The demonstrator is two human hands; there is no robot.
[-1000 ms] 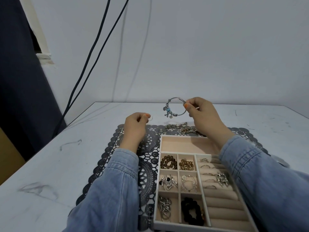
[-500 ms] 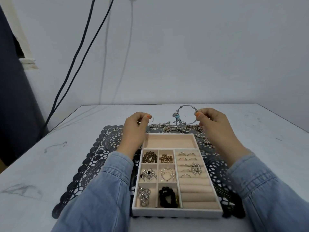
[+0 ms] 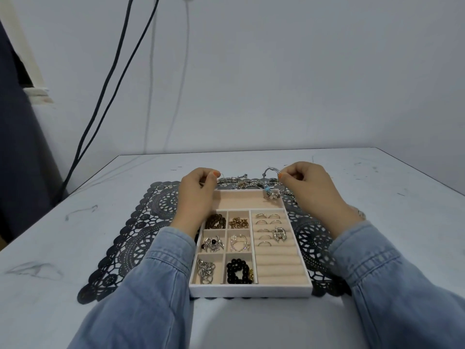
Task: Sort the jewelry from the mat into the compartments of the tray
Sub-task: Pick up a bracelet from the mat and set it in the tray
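Note:
A white tray [image 3: 251, 290] with beige compartments lies on a black lace mat [image 3: 141, 227]. My right hand [image 3: 312, 190] pinches a silver charm bangle [image 3: 270, 191] whose blue and silver charms hang over the right end of the tray's long top compartment. My left hand [image 3: 198, 195] is curled at the tray's top left corner, thumb and finger pinching a small thin silver ring [image 3: 218, 174]. Silver chains [image 3: 241, 182] lie on the mat just behind the tray. The small compartments hold brown, gold, silver and black pieces; the ring rolls hold several rings.
The mat lies on a pale grey table [image 3: 63, 248] against a white wall. Two black cables [image 3: 105, 96] hang down the wall at the left. A dark curtain [image 3: 17, 147] stands at the far left.
My right hand lowered the charm bangle from mid-air down to the tray's top compartment. My left hand stayed at the tray's top left corner. The view shifted so the tray sits more central.

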